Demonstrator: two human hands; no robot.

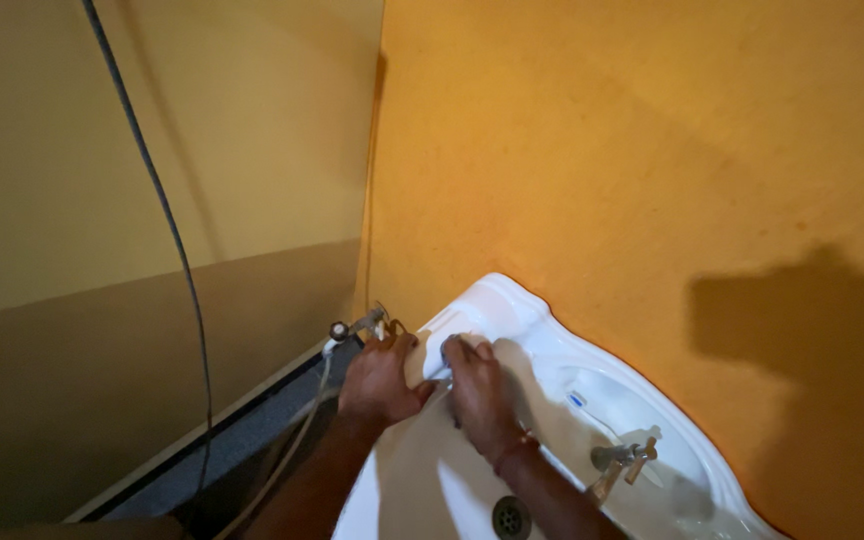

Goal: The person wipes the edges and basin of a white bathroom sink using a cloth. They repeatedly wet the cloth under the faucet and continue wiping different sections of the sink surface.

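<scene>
While both sets of fingers [459,349] press together on a small white cloth [434,358] at the sink [512,300] rim's corner, left hand [380,380] and right hand [479,392] lie knuckles-up; a blue oval label [577,400] sits near the tap [620,462]

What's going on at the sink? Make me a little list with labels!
Place: white sink on an orange wall
Left hand: on the sink's corner edge
Right hand: on the rim, pressing something small and white; too hidden to tell what
Tap: metal, at the sink's back
Drain: round, in the basin
Near the corner: small wall valve with a hose; dark cable on the wall
</scene>
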